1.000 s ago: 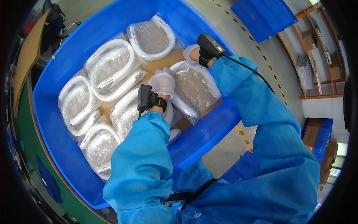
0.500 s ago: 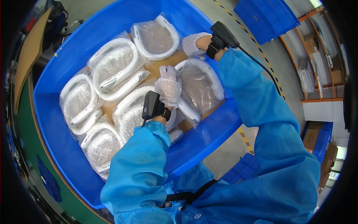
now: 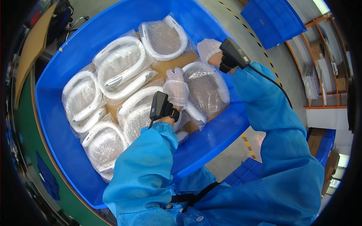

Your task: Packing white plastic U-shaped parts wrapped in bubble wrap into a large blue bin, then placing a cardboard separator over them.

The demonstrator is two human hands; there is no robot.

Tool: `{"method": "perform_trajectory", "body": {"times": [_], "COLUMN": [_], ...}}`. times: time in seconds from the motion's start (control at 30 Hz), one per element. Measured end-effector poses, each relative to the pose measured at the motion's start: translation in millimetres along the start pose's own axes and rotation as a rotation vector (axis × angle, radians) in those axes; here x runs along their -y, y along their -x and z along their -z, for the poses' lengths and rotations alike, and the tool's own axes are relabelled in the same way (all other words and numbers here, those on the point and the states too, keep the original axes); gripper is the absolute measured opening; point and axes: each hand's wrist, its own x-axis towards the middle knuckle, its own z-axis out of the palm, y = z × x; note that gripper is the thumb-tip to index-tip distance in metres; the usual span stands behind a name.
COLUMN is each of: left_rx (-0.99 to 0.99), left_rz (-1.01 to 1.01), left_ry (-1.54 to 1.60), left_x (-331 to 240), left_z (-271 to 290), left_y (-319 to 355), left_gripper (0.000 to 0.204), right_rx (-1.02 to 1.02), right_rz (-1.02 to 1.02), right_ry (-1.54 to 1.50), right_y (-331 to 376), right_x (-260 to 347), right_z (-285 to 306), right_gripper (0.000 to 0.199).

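A white curved frame in clear bubble wrap [image 3: 205, 88] lies at the right side of a large blue bin [image 3: 68, 173]. At its left edge is my left hand [image 3: 176, 90], in a thin white glove, fingers closed on the wrapped edge. Just beyond its far right corner, beside the bin wall, my right hand [image 3: 208, 50] is gloved and curled. What that hand's fingers hold, if anything, is hidden. Another wrapped white frame [image 3: 137, 113] sits under and left of my left forearm. Black devices are strapped at both wrists.
More wrapped frames [image 3: 120, 67] fill the bin's left and far side, on brown cardboard [image 3: 166, 67]. A green table [image 3: 28, 132] runs along the left. Blue crates [image 3: 272, 22] and an orange shelf rack [image 3: 320, 56] stand to the right, past a striped floor line.
My right hand has shifted slightly right and nearer. My left hand stays at the wrapped frame's edge. The whole view has shifted a little.
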Motion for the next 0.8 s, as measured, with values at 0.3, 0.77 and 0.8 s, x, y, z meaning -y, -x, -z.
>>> {"method": "perform_trajectory", "body": {"times": [0.3,0.77,0.8], "left_rx": [0.036,0.007,-0.120], "left_rz": [0.000,-0.105,-0.225], "left_ry": [-0.222,-0.235,-0.190], "left_x": [1.1,-13.1,-16.6], "left_z": [-0.9,27.9,42.6], "left_y": [2.3,6.9,7.2], "left_gripper": [0.055,0.064,0.067], "right_rx": [-0.087,0.153,0.149], "right_rz": [0.027,0.183,0.180], "right_ry": [-0.121,-0.264,-0.272], "right_y": [11.9,-5.2,-4.6], "right_x": [-9.6,-19.9,-18.5], "right_z": [22.5,15.6,13.7], "right_gripper": [0.017,0.023,0.023]}}
